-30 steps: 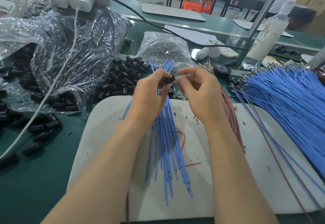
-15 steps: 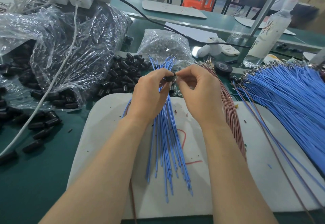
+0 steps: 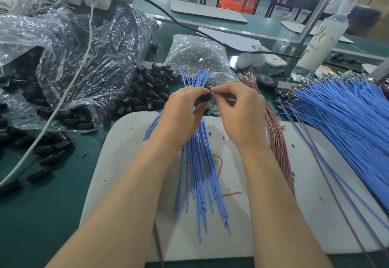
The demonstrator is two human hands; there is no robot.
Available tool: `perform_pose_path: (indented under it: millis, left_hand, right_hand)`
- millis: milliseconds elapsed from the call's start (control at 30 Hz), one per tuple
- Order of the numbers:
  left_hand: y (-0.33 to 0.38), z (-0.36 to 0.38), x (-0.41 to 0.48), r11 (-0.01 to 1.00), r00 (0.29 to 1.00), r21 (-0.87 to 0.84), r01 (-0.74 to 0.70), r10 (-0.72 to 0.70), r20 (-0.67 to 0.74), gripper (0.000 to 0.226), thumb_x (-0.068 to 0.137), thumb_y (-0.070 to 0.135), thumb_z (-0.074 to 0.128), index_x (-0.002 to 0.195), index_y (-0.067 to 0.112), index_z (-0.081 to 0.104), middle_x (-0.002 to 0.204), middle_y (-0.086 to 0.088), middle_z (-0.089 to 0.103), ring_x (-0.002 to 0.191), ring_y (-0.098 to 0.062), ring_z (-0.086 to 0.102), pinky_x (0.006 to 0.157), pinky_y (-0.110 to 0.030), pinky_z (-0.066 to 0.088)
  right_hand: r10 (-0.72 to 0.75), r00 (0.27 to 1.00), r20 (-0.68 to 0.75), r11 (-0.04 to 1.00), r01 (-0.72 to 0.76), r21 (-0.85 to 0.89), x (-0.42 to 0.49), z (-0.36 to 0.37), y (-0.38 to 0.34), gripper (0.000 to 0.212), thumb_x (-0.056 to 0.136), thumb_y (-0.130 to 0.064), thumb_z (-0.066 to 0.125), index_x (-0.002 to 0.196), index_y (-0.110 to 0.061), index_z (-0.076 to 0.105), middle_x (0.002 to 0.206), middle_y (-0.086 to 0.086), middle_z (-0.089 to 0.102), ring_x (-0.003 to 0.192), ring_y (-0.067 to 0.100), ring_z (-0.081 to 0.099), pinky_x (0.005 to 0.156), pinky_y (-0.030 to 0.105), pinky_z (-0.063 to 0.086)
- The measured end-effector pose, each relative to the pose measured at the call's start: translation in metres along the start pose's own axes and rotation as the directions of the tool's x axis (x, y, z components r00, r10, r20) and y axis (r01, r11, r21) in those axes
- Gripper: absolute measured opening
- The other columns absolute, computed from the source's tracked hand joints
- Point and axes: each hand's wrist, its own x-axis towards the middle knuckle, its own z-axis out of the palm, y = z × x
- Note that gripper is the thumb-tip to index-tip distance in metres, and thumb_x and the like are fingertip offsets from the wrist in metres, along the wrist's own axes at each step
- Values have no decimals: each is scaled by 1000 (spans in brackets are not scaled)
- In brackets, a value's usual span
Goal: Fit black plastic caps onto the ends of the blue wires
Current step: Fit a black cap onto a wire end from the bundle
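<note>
Left of the left hand (image 3: pixel 181 114) lies a heap of loose caps (image 3: pixel 151 90). That hand pinches one black cap (image 3: pixel 203 98) between thumb and fingertips. Meeting it, the right hand (image 3: pixel 240 111) pinches a wire end (image 3: pixel 212 94) at the cap's mouth. This looks like the insertion step, and it needs a straight push next. Beneath both hands fan blue wires (image 3: pixel 200 173), and brown wires (image 3: pixel 275 137) crowd the right hand's outer side.

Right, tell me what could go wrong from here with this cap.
The black cap is pinched only by fingertips of the left hand, so it may slip while the right hand pushes the wire end in. The left hand also seems to hold the blue wire bundle; loosening could spill wires into the brown wires beside them.
</note>
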Motion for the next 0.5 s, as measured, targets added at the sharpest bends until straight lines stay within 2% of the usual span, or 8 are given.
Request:
perform_pose_path:
  millis: [100, 233, 333, 400, 500]
  left_hand:
    - [-1, -1, -1, 1000, 1000, 29, -7, 7, 19, 21, 87, 5, 61, 106, 8, 70, 87, -2, 63, 73, -14, 49, 74, -25, 43]
    - [-2, 1, -1, 999, 999, 41, 15, -17, 28, 19, 88, 8, 62, 105, 11, 69, 86, 2, 64, 71, -11, 48, 74, -29, 45]
    - [-5, 2, 0, 993, 996, 77, 86, -88, 32, 15, 88, 11, 62, 101, 16, 69, 80, 10, 57, 67, -5, 47, 72, -27, 42]
    - [-6, 1, 0, 990, 993, 70, 120, -121, 3, 16, 88, 12, 62, 102, 16, 68, 87, 7, 62, 73, -12, 53, 76, -31, 48]
    - [-6, -1, 2, 988, 987, 30, 149, -146, -73, 17, 89, 14, 63, 105, 16, 68, 93, 4, 60, 79, -18, 58, 81, -36, 50]
  right_hand:
    - [40, 997, 60, 999, -39, -15, 0, -1, 2, 15, 86, -4, 64, 93, -11, 75, 84, -4, 68, 76, 6, 62, 72, 4, 44]
    - [94, 992, 90, 993, -99, 62, 1, -3, 5, 13, 86, -6, 64, 91, -14, 74, 85, -5, 70, 79, 4, 64, 74, 9, 47]
    - [183, 983, 17, 977, -183, 109, 5, -8, 13, 11, 87, -9, 66, 93, -15, 72, 82, -11, 67, 76, 0, 62, 75, 11, 49]
    - [290, 953, -90, 957, -289, 28, 6, -13, 24, 12, 87, -10, 64, 95, -15, 70, 80, -14, 64, 76, 0, 60, 76, 13, 50]
    - [417, 901, -124, 877, -434, -205, 6, -14, 39, 13, 85, -10, 60, 93, -17, 68, 89, -3, 66, 90, 16, 62, 85, 30, 49]
